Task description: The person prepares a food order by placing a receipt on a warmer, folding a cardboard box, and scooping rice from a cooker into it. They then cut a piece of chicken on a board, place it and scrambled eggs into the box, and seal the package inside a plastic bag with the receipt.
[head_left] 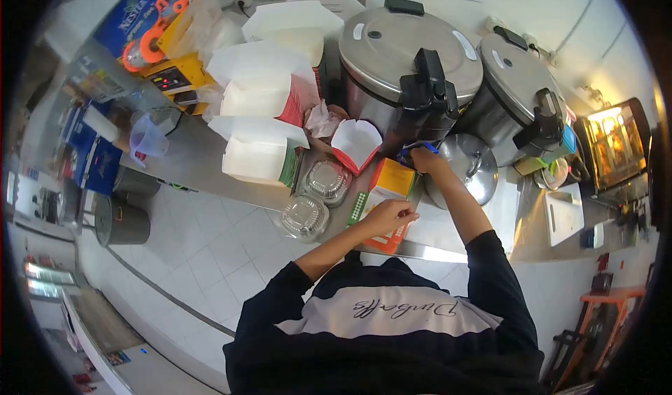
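Note:
My left hand (389, 217) is held with curled fingers over an orange and white printed item (386, 242) at the counter's front edge. Whether anything is pinched in it is too small to tell. Farther forward, my right hand (428, 161) is closed on a small blue object (416, 150) whose kind I cannot make out. Just left of that hand stands a yellow and orange box (392, 179). A round metal lid (465, 158) lies on its right, partly covered by my forearm. Beside my left hand is a green strip with white dots (358, 206).
Two large cookers (409, 45) (521, 80) stand at the back. Open white cartons (255, 158), a red paper carton (355, 143) and two clear plastic containers (327, 180) (304, 217) are on the left. A white cutting board (564, 214) lies at the right, near a lit display cabinet (614, 143).

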Demonstrator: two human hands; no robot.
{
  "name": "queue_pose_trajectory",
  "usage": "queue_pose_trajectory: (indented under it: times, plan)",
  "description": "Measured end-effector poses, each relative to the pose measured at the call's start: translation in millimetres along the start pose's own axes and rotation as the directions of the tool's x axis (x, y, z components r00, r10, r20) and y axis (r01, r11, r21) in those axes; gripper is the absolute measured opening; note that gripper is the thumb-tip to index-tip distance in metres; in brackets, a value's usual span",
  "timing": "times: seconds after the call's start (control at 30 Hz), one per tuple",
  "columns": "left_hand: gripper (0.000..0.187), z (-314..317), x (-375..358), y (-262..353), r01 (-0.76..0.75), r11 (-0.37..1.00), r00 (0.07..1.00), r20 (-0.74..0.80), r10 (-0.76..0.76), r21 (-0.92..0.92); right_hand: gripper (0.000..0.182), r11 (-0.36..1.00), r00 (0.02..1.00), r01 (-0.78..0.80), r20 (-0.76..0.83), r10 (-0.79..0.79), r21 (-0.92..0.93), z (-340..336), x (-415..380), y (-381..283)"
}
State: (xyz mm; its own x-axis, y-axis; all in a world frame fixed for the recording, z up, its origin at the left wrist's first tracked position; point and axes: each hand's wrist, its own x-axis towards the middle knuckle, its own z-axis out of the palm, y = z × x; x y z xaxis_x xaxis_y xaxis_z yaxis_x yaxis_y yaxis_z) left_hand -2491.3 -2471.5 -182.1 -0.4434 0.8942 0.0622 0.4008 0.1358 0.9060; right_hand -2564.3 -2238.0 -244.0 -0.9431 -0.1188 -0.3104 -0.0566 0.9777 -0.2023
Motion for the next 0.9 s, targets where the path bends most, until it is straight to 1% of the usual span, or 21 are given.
queue_pose_trajectory:
  times: [0.07,0.13,0.17,0.2,0.23,0.27,0.33,0.37,0.43,0.47,0.57,0.67,0.77,0.87,0.9]
  plan:
    - [0.028,-3,8,-1,-0.012,0.999,1.000,0.029,0.013,-0.030,0.024,1.000,0.999,0.005,-0.053,-0.004,0.013,-2,5,-2]
    - [0.028,-1,9,3,-0.011,0.998,0.998,0.067,0.014,-0.056,0.020,0.996,0.985,-0.072,-0.152,0.080,0.061,4,5,-5]
    - [0.028,-3,8,6,-0.009,0.999,0.997,0.070,0.012,-0.041,0.018,0.990,0.972,-0.109,-0.199,0.124,0.086,7,4,-8]
    - [0.028,-7,8,8,-0.008,1.000,0.998,0.064,0.009,-0.022,0.017,0.987,0.969,-0.138,-0.196,0.152,0.086,6,5,-10]
    - [0.027,-11,8,8,-0.007,1.000,0.998,0.058,0.007,-0.003,0.016,0.982,0.964,-0.166,-0.194,0.180,0.086,-9,-1,-22]
    - [0.027,-16,7,2,0.012,1.000,0.999,0.047,-0.011,-0.021,0.014,0.977,0.959,-0.195,-0.190,0.208,0.087,-19,-6,-31]
    - [0.027,-30,7,-10,0.045,0.997,0.999,0.026,-0.043,-0.057,0.015,0.985,0.963,-0.166,-0.209,0.172,0.049,-20,-11,-36]
    - [0.027,-37,7,-13,0.075,0.997,0.997,-0.011,-0.076,-0.031,0.016,0.988,0.964,-0.152,-0.218,0.155,0.029,-20,-13,-37]
    - [0.025,-49,7,-15,0.138,0.990,0.987,-0.086,-0.136,0.018,0.016,0.986,0.981,-0.094,-0.181,0.068,-0.140,-4,-9,-30]
    - [0.023,-50,8,-21,0.112,0.993,0.982,-0.149,-0.115,-0.026,0.017,0.973,0.987,-0.062,-0.157,0.027,-0.223,2,-7,-26]
    - [0.019,-52,14,-28,0.124,0.992,0.969,-0.214,-0.120,0.006,0.021,0.989,0.988,-0.009,-0.156,-0.014,-0.148,2,-3,-24]
    - [0.016,-37,26,-42,0.008,0.999,0.963,-0.269,-0.019,-0.043,0.022,0.993,0.997,-0.028,-0.079,0.019,-0.111,6,4,-13]
    - [0.017,-27,32,-47,0.062,0.997,0.976,-0.214,-0.052,0.038,0.021,0.994,0.972,-0.078,-0.217,0.093,0.073,4,-1,-19]
    - [0.017,-19,35,-50,0.087,0.995,0.983,-0.169,-0.078,0.047,0.019,0.996,0.959,-0.091,-0.266,0.094,0.024,-8,-10,-29]
    - [0.018,-18,35,-52,0.089,0.995,0.983,-0.168,-0.079,0.049,0.019,0.992,0.961,-0.125,-0.249,0.122,0.001,-10,-10,-30]
